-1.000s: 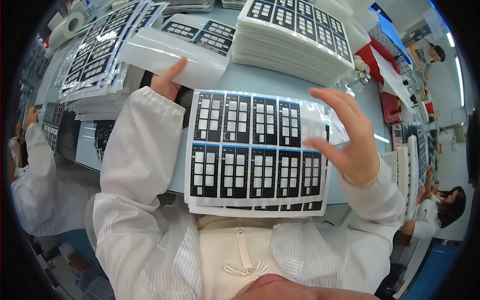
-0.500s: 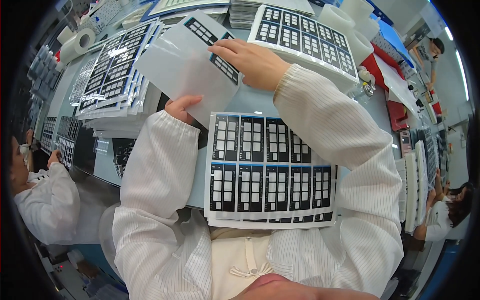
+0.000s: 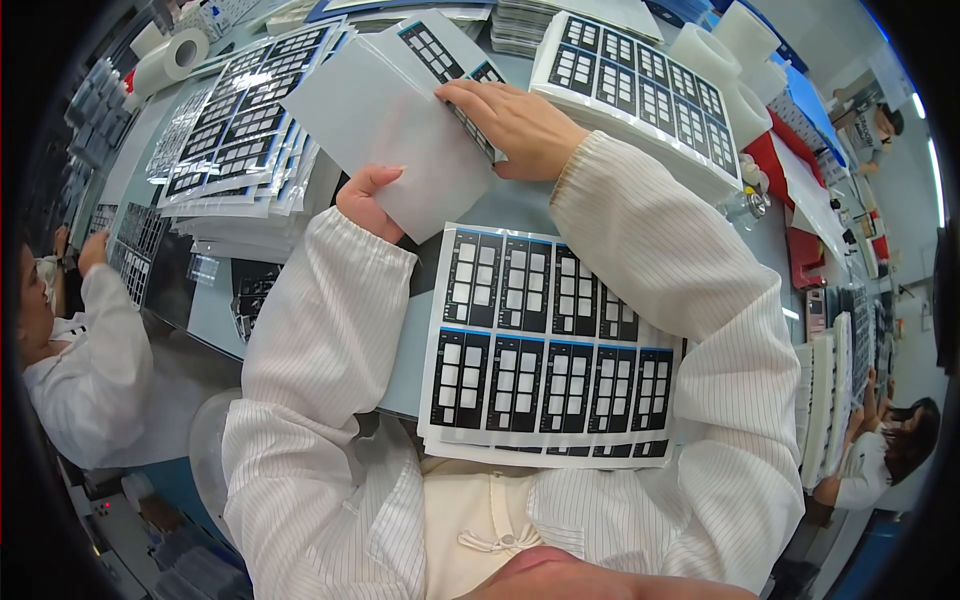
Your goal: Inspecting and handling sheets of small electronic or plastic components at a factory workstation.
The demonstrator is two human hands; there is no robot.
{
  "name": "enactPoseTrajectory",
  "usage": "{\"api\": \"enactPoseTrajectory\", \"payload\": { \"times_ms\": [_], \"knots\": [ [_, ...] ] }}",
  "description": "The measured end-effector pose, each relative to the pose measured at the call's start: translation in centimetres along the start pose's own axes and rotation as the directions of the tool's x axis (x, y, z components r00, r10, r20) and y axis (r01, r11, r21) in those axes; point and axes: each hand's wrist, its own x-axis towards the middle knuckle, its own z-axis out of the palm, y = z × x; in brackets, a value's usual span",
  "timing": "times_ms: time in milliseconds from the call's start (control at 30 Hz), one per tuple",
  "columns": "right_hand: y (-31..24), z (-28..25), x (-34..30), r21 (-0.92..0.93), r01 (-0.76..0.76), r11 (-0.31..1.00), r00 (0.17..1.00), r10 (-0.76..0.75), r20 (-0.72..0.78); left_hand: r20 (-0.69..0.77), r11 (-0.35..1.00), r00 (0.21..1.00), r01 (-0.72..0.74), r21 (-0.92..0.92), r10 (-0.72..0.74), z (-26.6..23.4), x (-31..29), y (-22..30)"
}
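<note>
I'm seeing the left hand [image 3: 371, 204] clamping a white sheet [image 3: 385, 125], thumb uppermost; right hand [image 3: 522, 125] lying over its right edge, grip unclear; printed sheets [image 3: 550, 345] resting at the surface's [image 3: 500, 207] near edge.

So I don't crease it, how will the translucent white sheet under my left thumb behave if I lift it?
The translucent white sheet is probably light and bendable: a faint pinkish tint shows through, suggesting thin material. Its smooth-looking, plain face may be somewhat slippery.
</note>
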Motion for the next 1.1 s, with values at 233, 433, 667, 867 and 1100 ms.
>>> {"api": "enactPoseTrajectory", "payload": {
  "times_ms": [233,433,667,867,1100],
  "knots": [
    [0.1,0.0,0.4,-0.058,0.066,0.996,0.997,-0.067,-0.024,-0.025,0.999,1.0,0.001,-0.039,-0.002,-0.2,0.2,0.7],
    [0.3,-0.4,0.9,-0.214,0.121,0.969,0.992,-0.126,-0.007,-0.162,0.996,0.985,-0.04,0.077,0.052,0.4,0.1,-0.1],
    [1.4,-1.5,0.6,-0.16,0.048,0.986,0.981,-0.076,-0.178,-0.286,0.996,0.955,-0.076,0.036,0.083,1.5,0.4,-0.8],
    [0.2,-3.7,-1.0,-0.045,0.024,0.999,0.958,-0.035,-0.284,-0.233,0.988,0.961,-0.133,0.082,0.149,0.8,1.3,-1.5],
    [-2.4,-9.3,-5.7,-0.131,0.018,0.991,0.909,-0.071,-0.411,-0.129,0.987,0.991,0.054,0.149,-0.034,1.7,0.5,-2.1]
  ]
}}
